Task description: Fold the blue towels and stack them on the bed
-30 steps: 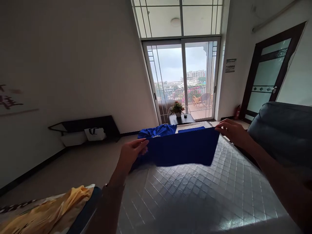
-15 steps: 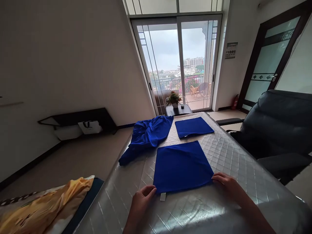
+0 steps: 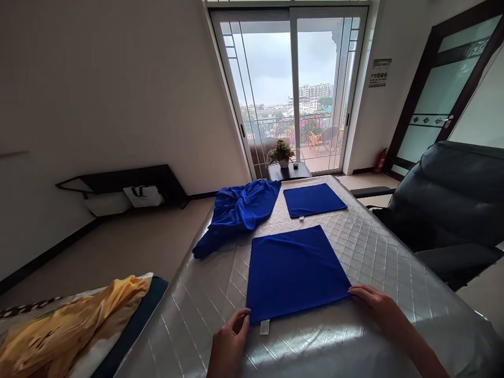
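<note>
A square blue cloth [image 3: 295, 273] lies flat on the silver quilted surface [image 3: 378, 262], a white tag [image 3: 265, 327] sticking out of its near edge. My left hand [image 3: 231, 336] pinches its near left corner between thumb and fingers. At the near right corner, my right hand [image 3: 372, 300] has its fingers closed on the edge. Beyond it lies a second flat blue cloth [image 3: 314, 200], also with a small tag. To the left of both is a crumpled pile of blue fabric [image 3: 246, 210].
A black armchair [image 3: 460, 199] stands along the right side. At lower left lies yellow patterned bedding [image 3: 90, 325]. A flower pot [image 3: 283, 157] sits on a small table before the sliding glass door [image 3: 293, 94]. A low black rack [image 3: 129, 184] holds a white bag.
Both hands have drawn the cloth's near edge slightly toward me and apart, so it lies smoother. The far cloth's near edge now lies flat. The view has tilted down a little.
</note>
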A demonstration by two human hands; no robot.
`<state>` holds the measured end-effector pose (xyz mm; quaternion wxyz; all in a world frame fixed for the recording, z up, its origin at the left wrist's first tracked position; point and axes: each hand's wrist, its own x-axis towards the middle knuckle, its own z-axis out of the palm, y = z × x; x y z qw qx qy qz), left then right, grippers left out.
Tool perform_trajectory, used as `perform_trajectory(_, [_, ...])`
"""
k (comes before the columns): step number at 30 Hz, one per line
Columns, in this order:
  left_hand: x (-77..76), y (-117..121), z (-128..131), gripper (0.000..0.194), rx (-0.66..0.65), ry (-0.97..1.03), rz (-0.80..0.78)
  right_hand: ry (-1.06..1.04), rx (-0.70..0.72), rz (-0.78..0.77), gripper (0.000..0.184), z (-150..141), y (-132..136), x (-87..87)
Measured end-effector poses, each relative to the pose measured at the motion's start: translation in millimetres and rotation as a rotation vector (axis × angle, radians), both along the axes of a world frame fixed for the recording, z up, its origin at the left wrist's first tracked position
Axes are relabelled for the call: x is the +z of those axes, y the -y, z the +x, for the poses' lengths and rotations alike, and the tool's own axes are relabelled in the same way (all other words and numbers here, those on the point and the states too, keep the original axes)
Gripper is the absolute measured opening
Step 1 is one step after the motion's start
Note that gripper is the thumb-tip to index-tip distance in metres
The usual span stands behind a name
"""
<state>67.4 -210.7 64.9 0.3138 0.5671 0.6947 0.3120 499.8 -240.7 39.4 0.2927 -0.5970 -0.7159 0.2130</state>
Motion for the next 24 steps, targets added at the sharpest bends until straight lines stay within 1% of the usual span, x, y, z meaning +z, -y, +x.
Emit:
perform_trajectory(2, [-3.3,3,0,0.039,0.001,-0.084,0.006,0.019,-0.006,-0.014,0.039,-1,1,-2.3])
perform_trajectory(5, [-12.3,8,1,0.039,0.000,-0.249,0.084,0.060,-0.008,-0.027,0.040,-4,3,-9.8])
perform_trajectory(8, [-23.9,11,0,0.040,-0.046,-0.328,0.154,0.100,-0.005,-0.032,0.038,-6,3,-11.2])
perform_trajectory(10, [-30.7,11,-2,0.039,-0.068,-0.343,0.176,0.100,0.012,-0.072,0.034,-5,1,-2.0])
perform_trajectory(12, [-35.6,11,-4,0.038,-0.077,-0.362,0.200,0.084,0.063,-0.140,0.030,-4,-6,15.2])
perform_trajectory(14, [-38.8,10,-5,0.038,-0.084,-0.390,0.220,0.072,0.113,-0.182,0.028,-5,-19,34.0])
perform_trajectory(16, [-41.4,10,-6,0.039,-0.091,-0.425,0.228,0.082,0.111,-0.142,0.030,-15,-37,45.1])
perform_trajectory(17, [-42.9,11,-7,0.039,-0.096,-0.444,0.231,0.098,0.087,-0.095,0.032,-23,-46,45.4])
perform_trajectory(18, [-44.6,11,-8,0.040,-0.099,-0.463,0.235,0.125,0.057,-0.046,0.035,-33,-54,41.8])
perform_trajectory(20, [-48.7,13,-13,0.041,-0.102,-0.499,0.241,0.215,-0.010,0.020,0.043,-55,-67,24.4])
perform_trajectory(22, [-53.2,15,-21,0.040,-0.113,-0.533,0.258,0.321,-0.061,0.014,0.054,-74,-72,0.1])
perform_trajectory(24, [-55.8,15,-26,0.038,-0.123,-0.575,0.305,0.397,-0.079,-0.024,0.063,-83,-72,-21.5])
